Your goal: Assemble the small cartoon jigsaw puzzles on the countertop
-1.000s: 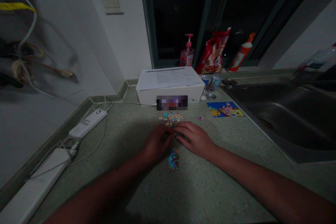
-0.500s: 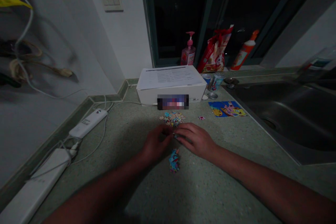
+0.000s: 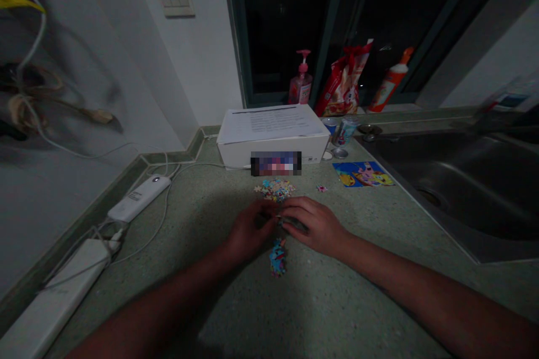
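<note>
My left hand (image 3: 248,230) and my right hand (image 3: 314,223) rest together on the speckled counter (image 3: 337,303), fingertips meeting with fingers curled over something small that I cannot make out. Just beyond them lies a heap of loose colourful puzzle pieces (image 3: 274,188). A small joined cluster of blue puzzle pieces (image 3: 278,256) lies just below my hands. One stray piece (image 3: 322,188) sits to the right. A colourful cartoon picture card (image 3: 362,173) lies farther right.
A white box (image 3: 273,134) topped with a printed sheet stands behind the pieces. A steel sink (image 3: 463,185) fills the right. Power strips and cables (image 3: 138,197) run along the left wall. A pump bottle (image 3: 300,87), red bag, orange bottle and small cans sit by the window.
Both hands stay nearly in place, fingertips together. The view shifts slightly.
</note>
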Demonstrator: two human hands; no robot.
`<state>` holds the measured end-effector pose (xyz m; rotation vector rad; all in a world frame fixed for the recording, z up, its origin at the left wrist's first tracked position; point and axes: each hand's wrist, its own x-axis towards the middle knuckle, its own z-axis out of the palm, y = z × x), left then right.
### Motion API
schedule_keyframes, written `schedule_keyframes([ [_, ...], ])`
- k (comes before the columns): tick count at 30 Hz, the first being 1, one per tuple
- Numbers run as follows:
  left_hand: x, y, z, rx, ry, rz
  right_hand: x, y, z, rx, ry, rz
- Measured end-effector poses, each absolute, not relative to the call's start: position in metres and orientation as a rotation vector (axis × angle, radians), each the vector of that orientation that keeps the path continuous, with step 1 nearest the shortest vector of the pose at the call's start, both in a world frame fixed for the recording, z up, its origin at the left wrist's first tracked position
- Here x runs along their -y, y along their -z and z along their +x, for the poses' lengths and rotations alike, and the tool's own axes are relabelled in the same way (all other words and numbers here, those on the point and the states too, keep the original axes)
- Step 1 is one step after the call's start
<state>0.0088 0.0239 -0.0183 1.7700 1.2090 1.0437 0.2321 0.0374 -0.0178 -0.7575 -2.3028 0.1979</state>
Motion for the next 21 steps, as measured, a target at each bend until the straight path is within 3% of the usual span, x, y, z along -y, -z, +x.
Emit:
schedule_keyframes([
  [21,-0.0292,0.0216,0.0053,-1.402,-1.151,1.729,-0.0423,0.0241,0.2364,2.075,-0.282,-0.868],
])
